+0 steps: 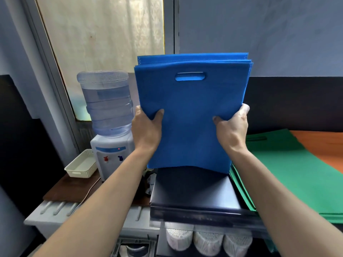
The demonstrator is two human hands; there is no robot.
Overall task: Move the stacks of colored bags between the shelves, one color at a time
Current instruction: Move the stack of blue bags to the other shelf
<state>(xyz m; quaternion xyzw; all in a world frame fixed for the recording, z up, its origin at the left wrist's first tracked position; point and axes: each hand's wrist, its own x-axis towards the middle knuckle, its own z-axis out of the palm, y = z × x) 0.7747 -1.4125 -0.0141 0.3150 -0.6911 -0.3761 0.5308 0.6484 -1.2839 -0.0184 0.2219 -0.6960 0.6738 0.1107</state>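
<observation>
- Stack of blue non-woven fabric bags with cut-out handle slots (191, 112): held upright in the air, handle end up, bottom edge just above a dark glossy shelf top (194, 193).
- Left hand (147, 127) grips the stack's left edge and right hand (232, 127) the right edge. On both, the thumb is on the near face and the fingers wrap behind, clamping all the layers.
- Why a two-sided grip at mid-height: my guess is that limp fabric would fan out or sag if it were held on one side only. The top edges are already splaying slightly.
- Held vertical, the stack probably clears the shelf lip and squares up more easily.
- Stack of green flat fabric bags (297, 173): lies flat on the orange-brown surface (323, 145) to the right, apart from the blue stack. This fits moving one colour at a time.
- Water dispenser with clear bottle (109, 115) and cream plastic basket (81, 166) sit to the left, out of the way.
- Risk: the inner bags could slip down if the clamp loosens.
</observation>
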